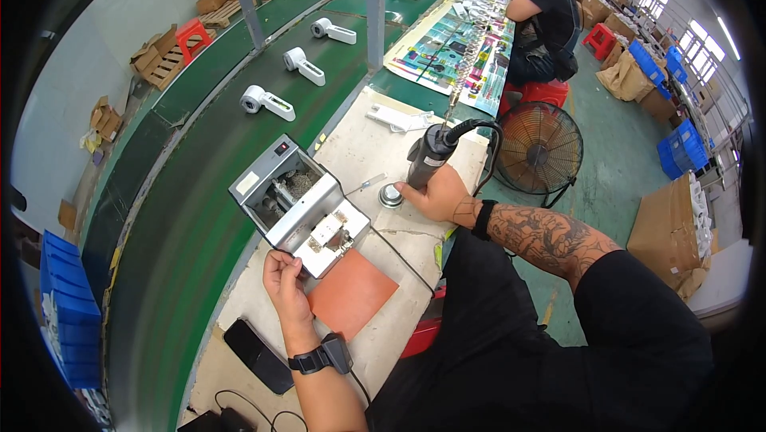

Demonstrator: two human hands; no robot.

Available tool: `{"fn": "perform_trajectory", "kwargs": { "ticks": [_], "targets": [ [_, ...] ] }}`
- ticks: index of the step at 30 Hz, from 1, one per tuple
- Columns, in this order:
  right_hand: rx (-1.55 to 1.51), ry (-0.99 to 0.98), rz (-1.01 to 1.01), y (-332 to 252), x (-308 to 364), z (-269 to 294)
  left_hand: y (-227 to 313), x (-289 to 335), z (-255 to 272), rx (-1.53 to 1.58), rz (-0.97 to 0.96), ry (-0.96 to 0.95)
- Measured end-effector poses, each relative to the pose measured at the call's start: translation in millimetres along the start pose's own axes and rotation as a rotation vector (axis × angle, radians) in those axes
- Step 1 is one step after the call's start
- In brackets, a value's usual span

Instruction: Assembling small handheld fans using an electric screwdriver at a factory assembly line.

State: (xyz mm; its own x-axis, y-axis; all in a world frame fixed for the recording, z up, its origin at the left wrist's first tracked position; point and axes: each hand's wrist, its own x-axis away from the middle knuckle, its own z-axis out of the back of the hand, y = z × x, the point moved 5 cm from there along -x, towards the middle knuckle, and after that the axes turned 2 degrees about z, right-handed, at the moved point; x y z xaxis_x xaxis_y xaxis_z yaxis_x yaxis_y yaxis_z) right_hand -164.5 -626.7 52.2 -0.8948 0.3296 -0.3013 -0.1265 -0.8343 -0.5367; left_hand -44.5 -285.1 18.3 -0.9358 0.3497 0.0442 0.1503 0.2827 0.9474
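Observation:
My right hand [437,195] is wrapped round a black electric screwdriver [431,154], which stands upright and hangs from a coiled metal spring [465,65]. By its thumb, a round silver metal piece [391,196] rests on the worktop. Left of it stands a grey screw feeder [297,201], its open top showing a heap of small screws [300,185]. Curled fingers bring my left hand [286,276] against the feeder's near corner; whether something small is pinched there, I cannot make out. An orange-red mat [353,292] lies beside this hand.
White handheld devices [304,66] sit spaced along the green conveyor [199,161] on the left. A black phone [258,355] lies near my left forearm. White plastic parts [399,118] rest farther up the worktop [351,125]. A floor fan [539,147] and a seated person [546,17] are at right.

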Motion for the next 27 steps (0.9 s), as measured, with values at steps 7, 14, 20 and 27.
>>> {"fn": "perform_trajectory", "kwargs": {
  "ticks": [7,14,20,27],
  "targets": [
    [0.016,-0.021,-0.003,-4.6,-0.1,5.6,2.9,1.4,-0.4,-0.007,0.002,0.008],
    [0.030,-0.036,-0.010,-5.0,-0.1,5.0,3.9,1.3,-0.7,-0.001,0.002,0.011],
    [0.010,-0.016,-0.006,-7.1,0.1,6.9,3.9,1.8,-1.9,0.007,-0.006,0.008],
    [-0.011,-0.001,-0.001,-2.9,0.2,3.9,1.4,0.9,0.4,0.002,0.000,-0.009]
  ]
}}
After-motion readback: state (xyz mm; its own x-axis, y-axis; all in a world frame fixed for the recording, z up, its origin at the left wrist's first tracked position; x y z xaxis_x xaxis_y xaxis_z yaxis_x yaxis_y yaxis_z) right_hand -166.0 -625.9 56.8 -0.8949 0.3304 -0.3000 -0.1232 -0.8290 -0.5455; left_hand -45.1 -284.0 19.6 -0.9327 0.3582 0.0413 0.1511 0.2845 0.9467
